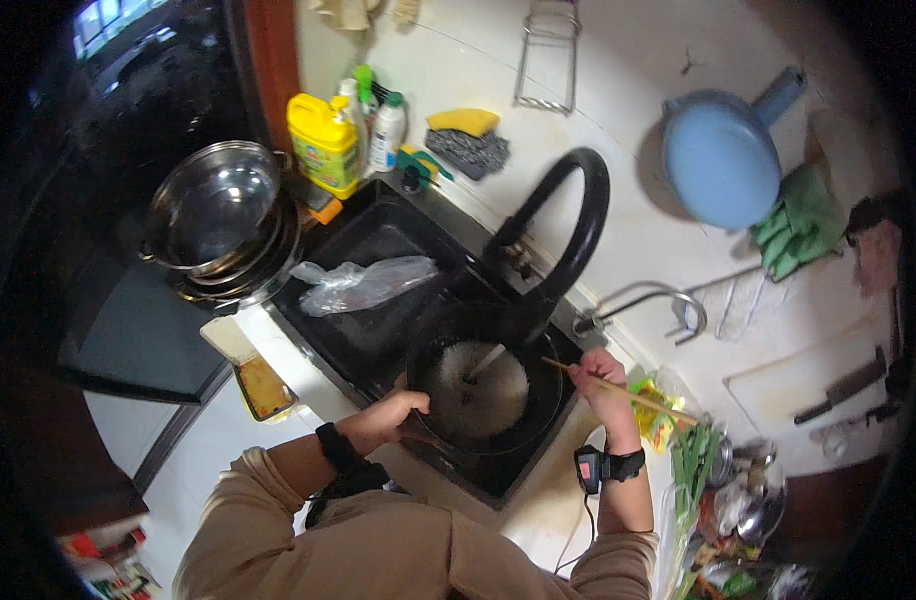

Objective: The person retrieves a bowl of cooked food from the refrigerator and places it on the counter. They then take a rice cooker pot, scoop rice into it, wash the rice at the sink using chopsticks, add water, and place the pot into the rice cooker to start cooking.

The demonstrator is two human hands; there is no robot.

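Observation:
A dark round pan [544, 420] sits over the right basin of a black double sink [495, 480], and water [490, 361] runs from the black curved faucet [596, 202] into it. Pale, cloudy or foamy liquid [480, 397] lies in its middle. My left hand [392, 414] grips the pan's left rim, thumb on top, its fingers mostly hidden below. In my right hand [602, 381], beside the pan's right rim, are thin wooden chopsticks [645, 400]. A crumpled clear plastic bag [368, 283] lies in the left basin.
Stacked metal pots [217, 210] stand left of the sink. Behind it are a yellow detergent bottle [323, 146], a sponge and a scouring pad [469, 150]. A small curved tap [653, 292] rises at the right, near green stalks [690, 465]. A blue pan [720, 161] hangs on the wall.

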